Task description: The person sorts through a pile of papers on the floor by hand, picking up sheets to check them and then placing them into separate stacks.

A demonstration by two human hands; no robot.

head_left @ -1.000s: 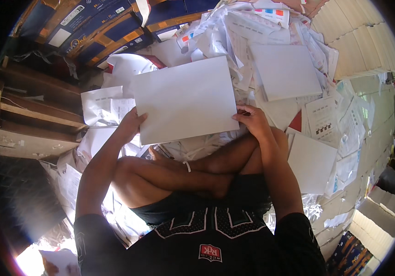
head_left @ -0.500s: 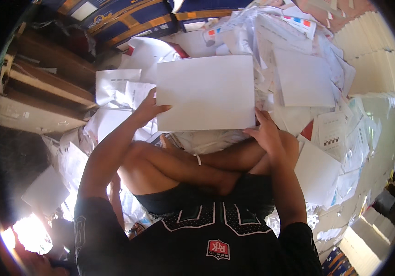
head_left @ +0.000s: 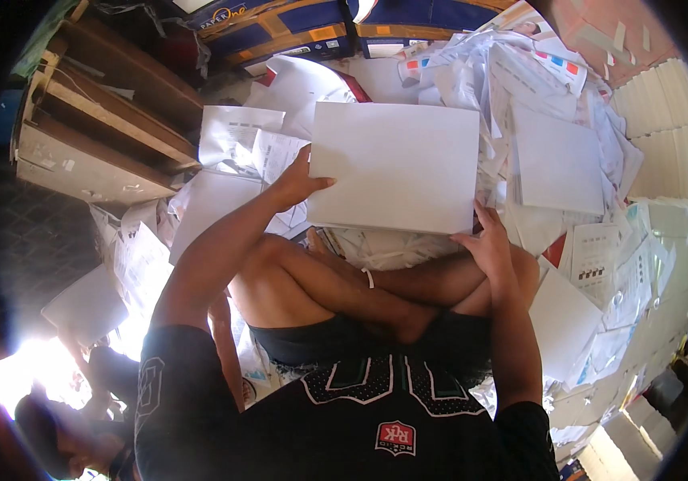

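A white stack of paper [head_left: 394, 164], its lower edge showing some thickness, lies level above my crossed legs. My left hand [head_left: 302, 184] grips its left edge, thumb on top and fingers hidden underneath. At the lower right corner my right hand [head_left: 488, 243] holds the stack between thumb and fingers. Crumpled plastic wrap [head_left: 384, 247] shows between the stack and my shins. Just left of the stack, near my left hand, lie printed sheets [head_left: 240, 135].
Another white paper stack [head_left: 558, 159] rests on a heap of loose sheets to the right. Tall cream paper piles [head_left: 665, 104] stand far right, blue cartons [head_left: 280, 28] at the back. A wooden rack [head_left: 111, 112] is at left. Another person [head_left: 71, 433] is at lower left.
The whole view has shifted, so the surroundings and the held stack appear farther right. Both hands keep their grip on the stack. More of the other person shows at lower left.
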